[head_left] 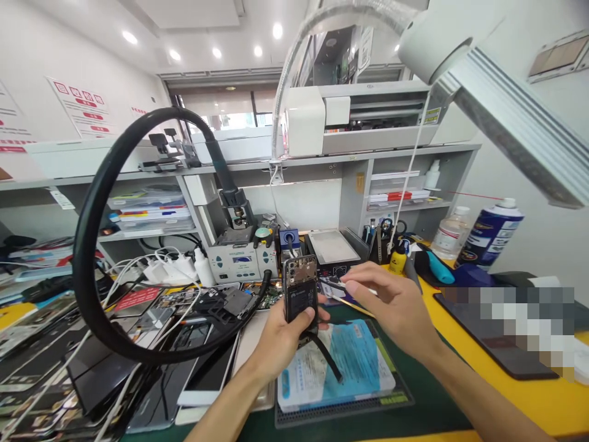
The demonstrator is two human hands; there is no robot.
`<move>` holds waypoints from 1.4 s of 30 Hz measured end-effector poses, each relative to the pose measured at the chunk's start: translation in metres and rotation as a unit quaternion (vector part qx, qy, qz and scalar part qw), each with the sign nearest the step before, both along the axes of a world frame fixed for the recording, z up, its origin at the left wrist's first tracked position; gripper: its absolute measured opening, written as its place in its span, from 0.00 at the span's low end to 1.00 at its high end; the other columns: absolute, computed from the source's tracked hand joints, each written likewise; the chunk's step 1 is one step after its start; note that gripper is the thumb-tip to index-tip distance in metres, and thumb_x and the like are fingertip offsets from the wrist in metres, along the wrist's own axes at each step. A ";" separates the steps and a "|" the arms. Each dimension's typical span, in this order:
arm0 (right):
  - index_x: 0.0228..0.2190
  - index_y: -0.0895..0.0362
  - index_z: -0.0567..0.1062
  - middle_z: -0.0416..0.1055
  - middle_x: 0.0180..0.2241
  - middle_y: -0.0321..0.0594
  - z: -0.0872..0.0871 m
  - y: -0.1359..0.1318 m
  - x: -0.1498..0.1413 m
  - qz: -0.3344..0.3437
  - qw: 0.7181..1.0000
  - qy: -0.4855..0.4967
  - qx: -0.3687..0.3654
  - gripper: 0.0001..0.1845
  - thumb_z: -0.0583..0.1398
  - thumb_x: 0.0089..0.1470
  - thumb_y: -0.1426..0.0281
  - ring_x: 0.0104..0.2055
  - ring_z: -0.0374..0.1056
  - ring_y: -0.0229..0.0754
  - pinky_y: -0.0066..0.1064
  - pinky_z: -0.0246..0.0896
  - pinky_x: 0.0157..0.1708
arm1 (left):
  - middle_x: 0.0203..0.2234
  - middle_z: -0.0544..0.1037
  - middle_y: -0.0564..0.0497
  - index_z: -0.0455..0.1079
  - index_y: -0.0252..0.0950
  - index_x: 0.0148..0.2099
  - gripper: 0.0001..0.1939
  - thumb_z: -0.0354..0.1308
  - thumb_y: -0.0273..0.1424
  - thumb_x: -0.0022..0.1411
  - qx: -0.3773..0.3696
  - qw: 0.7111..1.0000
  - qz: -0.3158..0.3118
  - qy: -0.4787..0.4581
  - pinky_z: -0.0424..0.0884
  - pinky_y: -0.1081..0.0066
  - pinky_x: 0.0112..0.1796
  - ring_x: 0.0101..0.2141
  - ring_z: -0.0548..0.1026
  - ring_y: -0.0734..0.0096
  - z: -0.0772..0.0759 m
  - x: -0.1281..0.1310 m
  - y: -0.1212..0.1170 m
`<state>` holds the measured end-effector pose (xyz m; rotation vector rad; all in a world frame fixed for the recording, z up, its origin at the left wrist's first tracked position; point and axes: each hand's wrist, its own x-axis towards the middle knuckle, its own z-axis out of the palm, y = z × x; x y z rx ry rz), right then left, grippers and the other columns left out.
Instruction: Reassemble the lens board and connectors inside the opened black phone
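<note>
My left hand (289, 331) is closed around an opened smartphone (301, 288), tilted upright with its inside facing me. Its black battery and the bare parts above it show, and my thumb lies across the lower end. From the bottom of the phone hangs a black strip (329, 359) over a blue and white packet (354, 356). To the right of the phone, apart from it, my right hand (391, 307) has its thumb and fingertips drawn together. What they pinch, if anything, is too small to make out. A thin yellowish stick (352, 304) lies behind that hand.
A thick black hose (83, 245) loops in front at left, over phones and parts (151, 362). Behind stand a soldering station (242, 261) and a flat heating plate (334, 245). At right are a spray can (490, 233), a bottle (451, 233) and a dark tablet-like slab (483, 331). A lamp (510, 116) hangs above.
</note>
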<state>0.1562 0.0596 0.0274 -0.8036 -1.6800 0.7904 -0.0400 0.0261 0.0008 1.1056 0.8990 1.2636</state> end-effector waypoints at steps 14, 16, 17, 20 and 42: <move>0.50 0.57 0.76 0.75 0.44 0.52 -0.007 0.000 -0.045 -0.060 0.892 -0.251 0.370 0.17 0.57 0.62 0.80 0.45 0.69 0.53 0.50 0.66 0.42 | 0.38 0.83 0.51 0.79 0.34 0.45 0.11 0.59 0.28 0.62 0.090 0.995 0.039 0.029 0.72 0.62 0.44 0.43 0.77 0.53 0.004 0.002 -0.001; 0.50 0.58 0.76 0.75 0.44 0.53 -0.006 0.001 -0.044 -0.059 0.891 -0.253 0.373 0.17 0.57 0.61 0.80 0.45 0.69 0.53 0.50 0.66 0.41 | 0.39 0.83 0.51 0.80 0.34 0.43 0.10 0.59 0.27 0.61 0.091 0.994 0.042 0.031 0.71 0.61 0.46 0.45 0.77 0.52 0.004 0.002 -0.001; 0.49 0.59 0.77 0.75 0.44 0.53 -0.006 0.001 -0.044 -0.058 0.891 -0.253 0.373 0.17 0.57 0.61 0.80 0.45 0.69 0.53 0.50 0.66 0.42 | 0.39 0.83 0.51 0.80 0.34 0.43 0.10 0.59 0.27 0.61 0.089 0.995 0.042 0.032 0.71 0.61 0.46 0.45 0.76 0.52 0.004 0.002 -0.001; 0.48 0.59 0.77 0.75 0.43 0.53 -0.005 0.001 -0.044 -0.056 0.893 -0.252 0.370 0.15 0.57 0.62 0.79 0.45 0.69 0.53 0.49 0.67 0.42 | 0.37 0.83 0.52 0.79 0.35 0.42 0.10 0.59 0.26 0.60 0.079 0.996 0.038 0.034 0.73 0.61 0.43 0.41 0.77 0.53 0.003 0.002 -0.002; 0.35 0.53 0.78 0.77 0.35 0.41 0.007 0.017 -0.030 0.024 0.946 -0.220 0.238 0.11 0.56 0.63 0.74 0.41 0.73 0.45 0.42 0.71 0.43 | 0.35 0.83 0.48 0.76 0.36 0.37 0.07 0.61 0.25 0.54 0.014 0.998 -0.021 0.060 0.72 0.59 0.36 0.30 0.79 0.57 -0.005 -0.004 0.002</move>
